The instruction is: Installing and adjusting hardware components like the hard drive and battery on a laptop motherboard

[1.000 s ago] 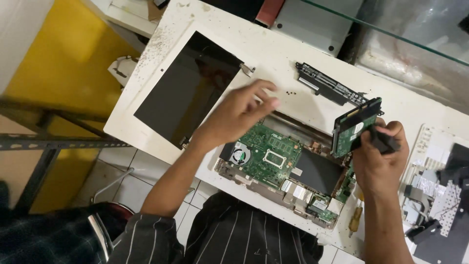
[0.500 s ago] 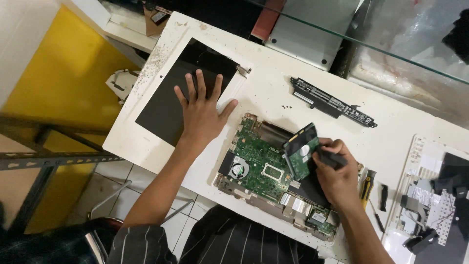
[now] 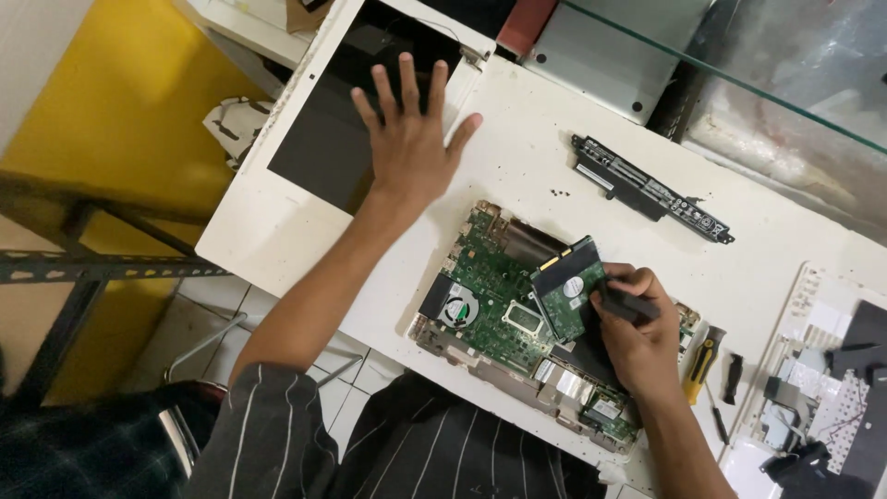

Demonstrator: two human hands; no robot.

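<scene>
Right hand (image 3: 637, 337) holds the hard drive (image 3: 568, 300), fingers closed on a dark piece at its right end. The drive is tilted up on edge, green board side facing the camera, and sits over the middle of the open laptop base (image 3: 517, 333), which lies at the near edge of the table (image 3: 517, 157). The drive's long axis runs from near-left up to far-right, roughly crosswise to the base's long side. Right hand is touching it; left hand is well apart.

Left hand (image 3: 407, 139) is open, fingers spread wide, palm down, holding nothing. It lies flat on the dark screen panel (image 3: 323, 148) near the table's far-left corner. So the drive lies to the near-right of the left hand, with bare table between.

Also there: a long black battery (image 3: 647, 189) toward the far side, a yellow-handled screwdriver (image 3: 699, 365) just beside the right wrist, and a white keyboard cover (image 3: 822, 370) at the right edge.

Versus half a second ago: the left hand has slid farther up the screen panel toward the far-left corner, fingers spread the same. The right hand's hold on the drive is unchanged and it sits over the same spot on the base, at a similar tilt.
</scene>
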